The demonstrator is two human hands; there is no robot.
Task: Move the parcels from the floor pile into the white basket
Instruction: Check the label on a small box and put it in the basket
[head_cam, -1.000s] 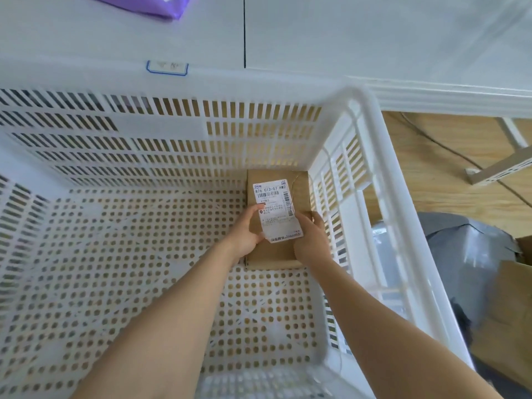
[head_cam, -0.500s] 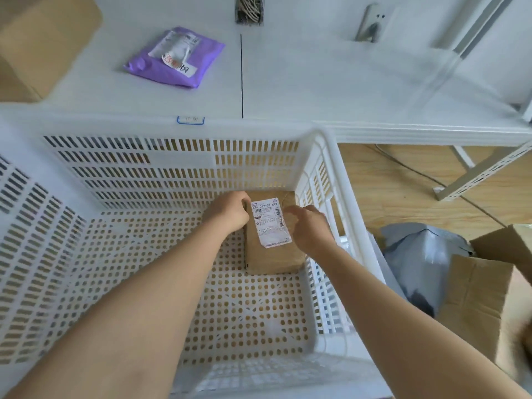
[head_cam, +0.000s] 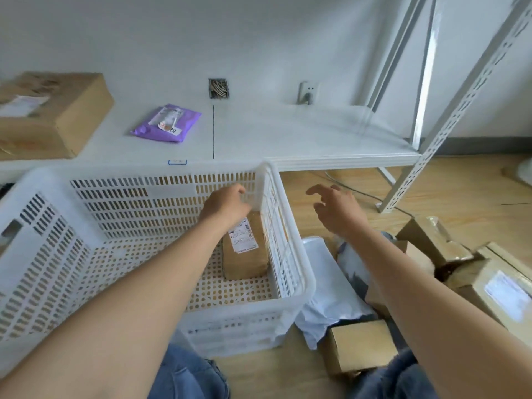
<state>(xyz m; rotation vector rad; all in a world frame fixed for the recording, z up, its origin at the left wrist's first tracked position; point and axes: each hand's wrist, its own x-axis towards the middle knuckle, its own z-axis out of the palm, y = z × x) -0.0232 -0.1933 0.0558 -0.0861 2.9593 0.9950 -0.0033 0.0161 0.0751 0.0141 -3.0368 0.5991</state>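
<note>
One small brown cardboard parcel [head_cam: 244,249] is lying inside the white perforated plastic basket [head_cam: 290,254]. Both hands, left [head_cam: 227,204] and right [head_cam: 335,210], are hovering released and holding nothing. Next, probably reaching for the floor pile of brown boxes [head_cam: 359,345].

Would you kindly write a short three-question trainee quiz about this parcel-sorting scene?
1. True or false: the brown cardboard parcel with a white label lies inside the white perforated plastic basket.
2. Which hand is outside the basket: A left hand, B right hand?
3. What colour is the soft mailer bag on the white shelf?

Key: 1 true; 2 B; 3 purple.
</note>
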